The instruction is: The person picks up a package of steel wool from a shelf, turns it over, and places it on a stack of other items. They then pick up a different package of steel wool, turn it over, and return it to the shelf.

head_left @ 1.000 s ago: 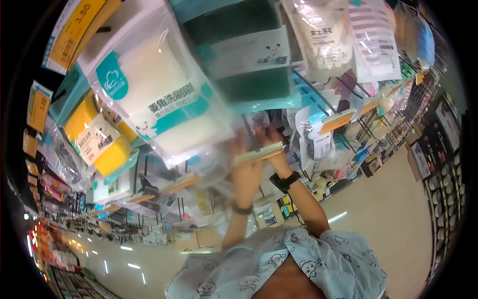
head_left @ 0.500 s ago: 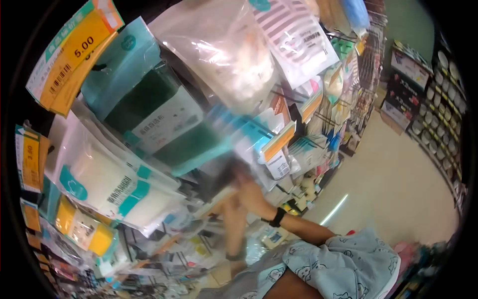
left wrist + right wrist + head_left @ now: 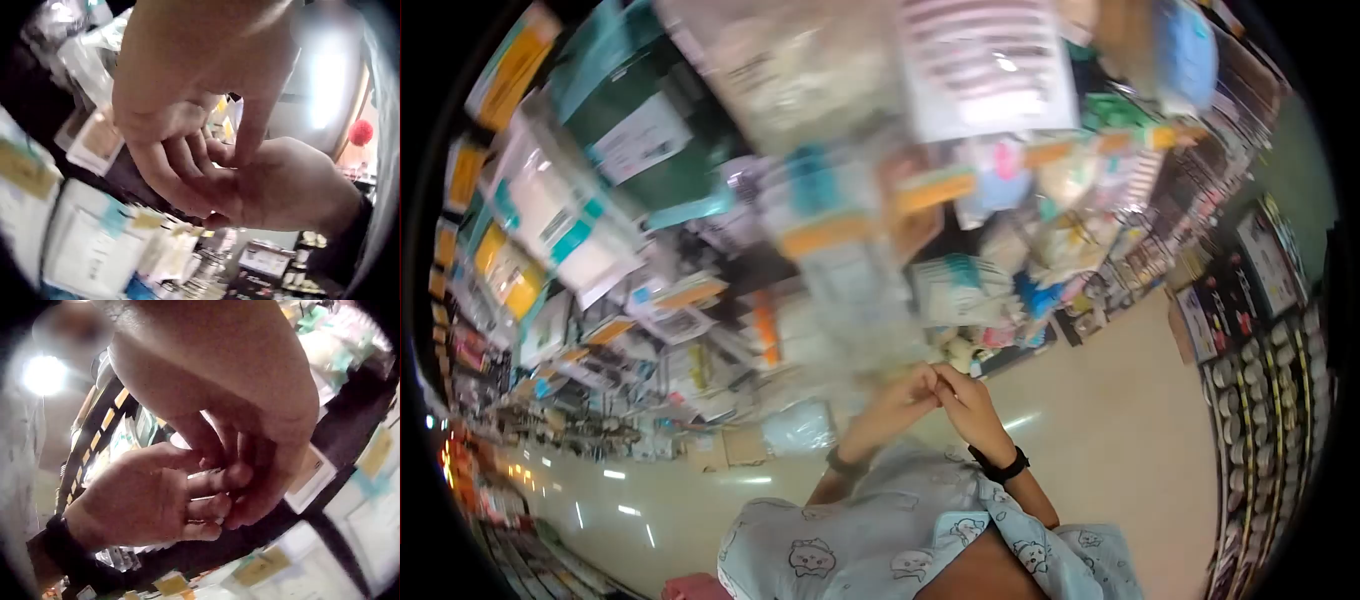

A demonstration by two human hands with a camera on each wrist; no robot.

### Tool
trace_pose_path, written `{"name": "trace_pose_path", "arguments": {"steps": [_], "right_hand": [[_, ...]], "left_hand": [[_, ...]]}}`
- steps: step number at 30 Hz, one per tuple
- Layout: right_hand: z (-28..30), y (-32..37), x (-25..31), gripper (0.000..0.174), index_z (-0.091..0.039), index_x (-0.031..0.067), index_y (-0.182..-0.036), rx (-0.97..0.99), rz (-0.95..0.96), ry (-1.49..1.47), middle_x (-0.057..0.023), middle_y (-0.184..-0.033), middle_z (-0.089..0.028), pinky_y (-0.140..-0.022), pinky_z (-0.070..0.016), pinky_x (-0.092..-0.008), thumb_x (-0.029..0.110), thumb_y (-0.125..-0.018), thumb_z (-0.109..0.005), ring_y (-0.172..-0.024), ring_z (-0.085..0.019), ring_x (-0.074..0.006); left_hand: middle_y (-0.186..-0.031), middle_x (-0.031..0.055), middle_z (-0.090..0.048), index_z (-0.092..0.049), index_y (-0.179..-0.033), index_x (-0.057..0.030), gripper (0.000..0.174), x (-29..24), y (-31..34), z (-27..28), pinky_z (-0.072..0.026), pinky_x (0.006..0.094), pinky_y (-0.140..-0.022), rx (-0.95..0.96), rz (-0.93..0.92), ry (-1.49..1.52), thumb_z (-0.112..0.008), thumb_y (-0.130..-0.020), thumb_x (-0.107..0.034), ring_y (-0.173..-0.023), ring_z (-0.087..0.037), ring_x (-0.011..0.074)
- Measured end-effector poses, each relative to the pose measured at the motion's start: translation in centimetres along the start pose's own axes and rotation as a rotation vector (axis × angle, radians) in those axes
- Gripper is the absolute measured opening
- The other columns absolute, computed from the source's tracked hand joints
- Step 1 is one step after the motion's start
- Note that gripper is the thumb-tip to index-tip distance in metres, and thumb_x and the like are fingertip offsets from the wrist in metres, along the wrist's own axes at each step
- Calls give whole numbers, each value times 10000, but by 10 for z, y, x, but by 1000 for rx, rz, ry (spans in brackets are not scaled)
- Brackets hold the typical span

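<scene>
My left hand (image 3: 903, 402) and right hand (image 3: 974, 408) meet in front of the body in the head view, fingertips together. Neither holds any goods. In the left wrist view the left hand (image 3: 194, 81) reaches down with loosely bent fingers, its thumb and fingertips overlapping the fingers of the right hand (image 3: 287, 181). Seen from the right wrist, the left hand (image 3: 134, 497) shows its palm, and the right hand (image 3: 231, 387) covers its fingertips. Dark bands circle both wrists. Nearest the hands in the head view are blurred clear packs (image 3: 850, 300) on the rack.
Hanging packs fill the rack: a dark green pack (image 3: 635, 135), a white pack with a teal label (image 3: 565, 215), and a striped pack (image 3: 990, 65). Orange price tags (image 3: 935, 192) project from hooks. Pale floor (image 3: 1120, 430) lies right, before another stocked shelf (image 3: 1265, 430).
Both hands have drawn back from the hanging packs toward the body and come together. The head view has shifted along the rack, and the green and white packs stand farther left than at first.
</scene>
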State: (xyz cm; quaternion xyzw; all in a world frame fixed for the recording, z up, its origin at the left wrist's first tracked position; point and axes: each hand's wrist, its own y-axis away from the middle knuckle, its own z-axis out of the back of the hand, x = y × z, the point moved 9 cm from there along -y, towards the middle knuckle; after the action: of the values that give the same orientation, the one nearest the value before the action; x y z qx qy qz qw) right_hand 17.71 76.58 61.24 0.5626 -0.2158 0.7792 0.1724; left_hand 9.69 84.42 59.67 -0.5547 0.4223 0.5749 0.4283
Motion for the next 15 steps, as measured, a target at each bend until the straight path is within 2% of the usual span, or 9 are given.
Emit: {"name": "trace_pose_path", "arguments": {"steps": [3,4,7,8,10,11,12,13,15], "right_hand": [[67,45,-52,242,-620,4,-1170,-161,-27,77,-169,-897,-692,-758,-544,-369,38,-943,-544,-798,-693,-306],[99,69,-71,244,-621,3,-1168,-245,-27,143,-176,-896,-694,-758,-545,-376,41,-939,-546,-795,-691,-321],[179,121,-80,264,-623,6,-1182,-378,-127,324,-203,-927,-702,-776,-545,-399,67,-932,-565,-830,-693,-355],[205,138,-82,257,-632,7,-1180,-398,-246,189,-217,-951,-701,-798,-542,-409,114,-952,-580,-878,-699,-351],[244,178,-103,244,-647,9,-1166,-497,-282,236,-217,-987,-706,-815,-542,-404,151,-979,-579,-911,-703,-335],[261,202,-115,241,-660,16,-1164,-612,-220,329,-204,-983,-716,-821,-545,-391,164,-997,-570,-904,-706,-324],[276,229,-156,249,-664,18,-1178,-689,-432,180,-183,-990,-726,-832,-546,-370,170,-1004,-571,-906,-709,-294],[289,252,-168,375,-660,-4,-1248,-718,-492,91,-228,-1240,-682,-968,-512,-428,270,-1012,-563,-1127,-658,-373],[325,281,-161,377,-648,-12,-1253,-804,-583,45,-222,-1180,-710,-925,-532,-426,266,-1018,-547,-1062,-686,-381]], "left_hand": [[-1026,22,-559,-496,-1069,-70,136,28,-43,-87,-507,312,-879,118,8,166,-607,-1001,-33,-992,-574,124],[-1033,40,-582,-541,-1094,-54,126,42,-55,-114,-501,306,-906,179,21,64,-628,-1002,-60,-1002,-586,137],[-1047,58,-609,-594,-1122,-36,126,58,-95,-205,-503,306,-917,460,57,-58,-620,-1015,-96,-1001,-611,158],[-1057,59,-619,-605,-1134,-33,137,70,-100,-238,-506,305,-914,566,110,-20,-611,-1020,-108,-1004,-619,163],[-1076,62,-640,-626,-1159,-28,170,88,-123,-289,-513,304,-907,743,186,22,-594,-1029,-133,-1011,-634,173],[-1124,67,-657,-619,-1233,-22,235,108,-130,-315,-525,312,-894,871,157,84,-569,-1044,-152,-1032,-647,168],[-1176,83,-669,-610,-1273,-16,270,115,-136,-339,-523,311,-913,931,290,151,-565,-1050,-161,-1055,-656,174],[-1172,84,-676,-606,-1279,-17,278,120,-146,-369,-527,318,-909,1016,325,105,-567,-1051,-171,-1054,-662,180],[-1164,87,-691,-599,-1291,-20,293,126,-160,-424,-535,332,-902,1153,414,18,-570,-1055,-191,-1052,-672,194]]}}
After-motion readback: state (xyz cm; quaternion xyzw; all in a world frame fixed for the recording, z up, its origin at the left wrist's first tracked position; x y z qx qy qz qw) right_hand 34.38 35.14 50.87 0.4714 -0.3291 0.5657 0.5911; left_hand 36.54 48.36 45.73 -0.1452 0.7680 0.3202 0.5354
